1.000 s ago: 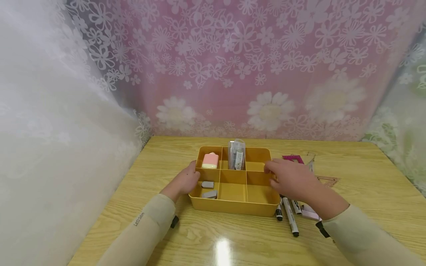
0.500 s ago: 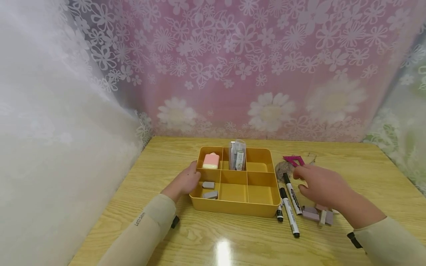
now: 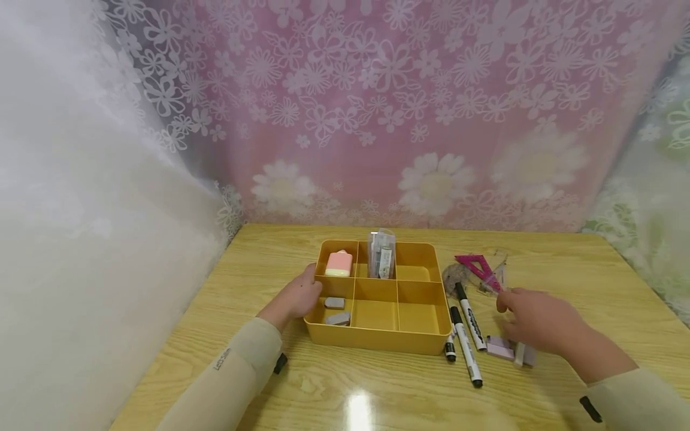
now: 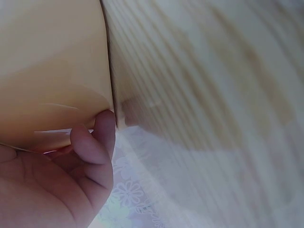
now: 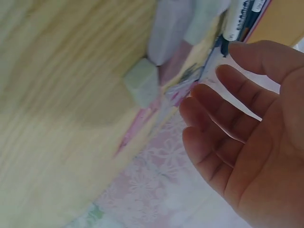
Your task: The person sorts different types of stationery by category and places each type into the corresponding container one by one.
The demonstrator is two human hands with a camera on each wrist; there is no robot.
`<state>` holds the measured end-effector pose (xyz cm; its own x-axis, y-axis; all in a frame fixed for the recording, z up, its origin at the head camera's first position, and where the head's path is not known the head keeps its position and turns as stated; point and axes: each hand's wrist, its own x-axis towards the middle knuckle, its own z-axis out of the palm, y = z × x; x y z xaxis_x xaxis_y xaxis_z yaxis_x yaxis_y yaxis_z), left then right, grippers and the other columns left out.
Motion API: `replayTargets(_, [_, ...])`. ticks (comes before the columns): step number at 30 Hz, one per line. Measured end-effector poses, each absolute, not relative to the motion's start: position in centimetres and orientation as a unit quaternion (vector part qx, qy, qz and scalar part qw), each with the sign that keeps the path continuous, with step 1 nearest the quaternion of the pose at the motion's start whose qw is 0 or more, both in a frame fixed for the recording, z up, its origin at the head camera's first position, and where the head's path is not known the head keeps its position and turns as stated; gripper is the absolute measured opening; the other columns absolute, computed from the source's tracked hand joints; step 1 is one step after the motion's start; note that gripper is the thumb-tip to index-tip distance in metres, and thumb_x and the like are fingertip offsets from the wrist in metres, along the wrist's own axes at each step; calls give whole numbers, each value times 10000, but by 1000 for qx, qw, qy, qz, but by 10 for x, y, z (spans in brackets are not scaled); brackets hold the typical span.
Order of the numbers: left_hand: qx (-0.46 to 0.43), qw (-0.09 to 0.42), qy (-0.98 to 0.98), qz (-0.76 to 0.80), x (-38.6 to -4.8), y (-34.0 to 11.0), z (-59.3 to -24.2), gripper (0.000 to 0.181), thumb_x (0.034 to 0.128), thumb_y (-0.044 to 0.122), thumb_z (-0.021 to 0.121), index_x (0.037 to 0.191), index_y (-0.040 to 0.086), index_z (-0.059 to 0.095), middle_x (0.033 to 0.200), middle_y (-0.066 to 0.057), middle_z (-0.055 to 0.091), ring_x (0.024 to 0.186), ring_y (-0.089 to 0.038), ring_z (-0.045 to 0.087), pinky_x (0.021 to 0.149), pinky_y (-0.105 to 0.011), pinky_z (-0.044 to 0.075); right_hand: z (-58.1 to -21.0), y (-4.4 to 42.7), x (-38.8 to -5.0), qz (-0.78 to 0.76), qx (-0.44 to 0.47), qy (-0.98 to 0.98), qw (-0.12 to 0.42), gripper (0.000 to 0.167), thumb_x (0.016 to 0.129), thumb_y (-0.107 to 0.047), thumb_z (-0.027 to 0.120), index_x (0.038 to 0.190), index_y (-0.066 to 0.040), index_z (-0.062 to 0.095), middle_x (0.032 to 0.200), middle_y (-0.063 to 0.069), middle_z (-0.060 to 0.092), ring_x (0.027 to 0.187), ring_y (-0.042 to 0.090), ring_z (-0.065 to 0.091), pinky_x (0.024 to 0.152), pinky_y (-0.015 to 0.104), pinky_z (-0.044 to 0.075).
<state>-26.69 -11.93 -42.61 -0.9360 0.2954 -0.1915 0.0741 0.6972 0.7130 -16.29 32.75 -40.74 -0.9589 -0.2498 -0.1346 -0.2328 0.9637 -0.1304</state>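
A yellow compartment tray (image 3: 377,340) stands on the table, with a pink-and-cream eraser (image 3: 339,263) at its back left and two grey erasers (image 3: 335,303) at its front left. Upright in the back middle compartment is a clear pack (image 3: 381,256). My left hand (image 3: 297,296) grips the tray's left side; its curled fingers (image 4: 90,147) meet the wall in the left wrist view. Right of the tray my right hand (image 3: 544,320) hovers over loose erasers (image 3: 500,347), near a magenta set square (image 3: 480,270). Its fingers (image 5: 204,114) are loosely bent and hold nothing.
Several black-and-white markers (image 3: 466,347) lie along the tray's right side. Behind them sit a round clear protractor (image 3: 456,279) and other clear rulers (image 3: 501,269). A flowered pink curtain (image 3: 420,120) hangs behind the wooden table (image 3: 302,395).
My right hand has moved right, away from the tray's right compartments, across the markers and set square to the loose erasers. The left hand stays at the tray's side.
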Motion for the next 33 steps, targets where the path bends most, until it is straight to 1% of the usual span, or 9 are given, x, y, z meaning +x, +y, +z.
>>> replayTargets(3, [107,146,909,376,-267,-120,-427,558,1060,211,307,1586,56,205,1556,-176,402,1419,-325,382,1142,-547,295,-413,332,-162,-53,-127,988,72,126,907,-203,689,1018,-149,663,970,-34,626,658,94,490,561,339,450])
replayTargets(6, [108,147,909,374,-267,-120,-426,563,1062,219,303,1591,59,196,1556,-176,403,1420,-325,382,1140,-546,300,-417,335,-161,-57,-129,988,69,95,901,-168,672,996,-166,661,953,-55,612,659,83,469,561,322,429])
replayTargets(12, [107,146,909,376,-266,-120,-425,561,1061,217,302,1590,61,201,1551,-176,410,1415,-322,389,1142,-544,297,-422,337,-158,-62,-127,987,75,44,928,-190,665,965,-190,641,824,-102,578,622,71,453,538,319,415])
replayTargets(21, [102,146,911,371,-266,-120,-426,563,1056,213,303,1590,64,204,1556,-163,409,1409,-304,397,1144,-531,299,-423,336,-157,-55,-113,988,90,135,891,-197,717,902,-196,583,745,-75,509,600,125,422,528,331,361])
replayTargets(25, [99,145,911,373,-266,-120,-426,565,1060,232,306,1594,77,202,1558,-160,407,1412,-302,391,1147,-526,295,-425,336,-156,-55,-117,988,87,136,894,-182,712,895,-199,578,729,-78,496,589,120,413,521,324,342])
replayTargets(33, [100,146,909,377,-266,-120,-425,561,1063,229,305,1593,78,204,1565,-156,398,1422,-312,381,1149,-538,289,-425,335,-156,-48,-124,988,75,135,886,-185,713,878,-209,581,736,-82,493,586,115,408,516,324,352])
